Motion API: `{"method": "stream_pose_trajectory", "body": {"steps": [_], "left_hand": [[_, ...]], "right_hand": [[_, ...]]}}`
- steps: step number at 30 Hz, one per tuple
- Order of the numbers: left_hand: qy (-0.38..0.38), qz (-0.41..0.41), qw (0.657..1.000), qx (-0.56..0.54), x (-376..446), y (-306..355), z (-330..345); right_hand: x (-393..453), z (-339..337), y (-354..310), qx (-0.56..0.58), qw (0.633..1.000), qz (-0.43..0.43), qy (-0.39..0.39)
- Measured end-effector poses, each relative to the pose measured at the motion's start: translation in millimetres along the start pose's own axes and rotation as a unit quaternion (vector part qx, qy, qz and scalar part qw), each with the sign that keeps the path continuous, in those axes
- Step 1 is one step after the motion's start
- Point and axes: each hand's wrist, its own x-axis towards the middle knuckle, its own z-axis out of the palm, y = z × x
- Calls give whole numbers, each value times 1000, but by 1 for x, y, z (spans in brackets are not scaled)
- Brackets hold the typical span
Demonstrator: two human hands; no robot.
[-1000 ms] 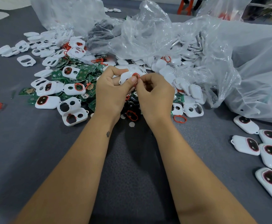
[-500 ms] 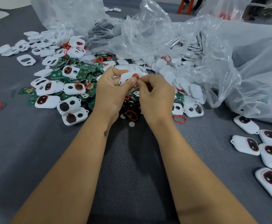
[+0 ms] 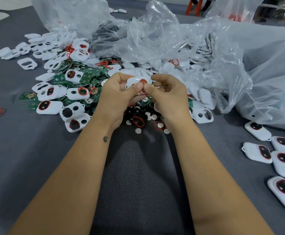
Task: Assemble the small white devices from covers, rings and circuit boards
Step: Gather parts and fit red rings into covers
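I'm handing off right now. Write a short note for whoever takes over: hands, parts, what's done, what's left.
Left hand: grips a white cover above the parts pile.
Right hand: fingertips pinch at the red ring on that cover; whether the ring is seated cannot be told.
Parts: loose covers, green circuit boards and more rings lie in the pile on the grey table, partly spilling from clear plastic bags.
Done: a group of closed devices lies at the right edge.
Left: finish this ring, add a board, close the unit, then work through the pile.
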Motion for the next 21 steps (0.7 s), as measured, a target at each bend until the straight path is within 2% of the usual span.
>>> {"method": "stream_pose_trajectory", "body": {"steps": [4,11,15,21], "left_hand": [[-2,-5,1000,12,0,-1,0],[-37,35,998,42,-2,0,5],[-27,27,998,52,-2,0,5],[-18,26,997,66,-3,-1,8]], "right_hand": [[1,1,0,-25,999,-22,-14],[4,0,-1,48,999,5,15],[5,0,0,29,999,22,16],[5,2,3,-68,997,-7,23]]}}
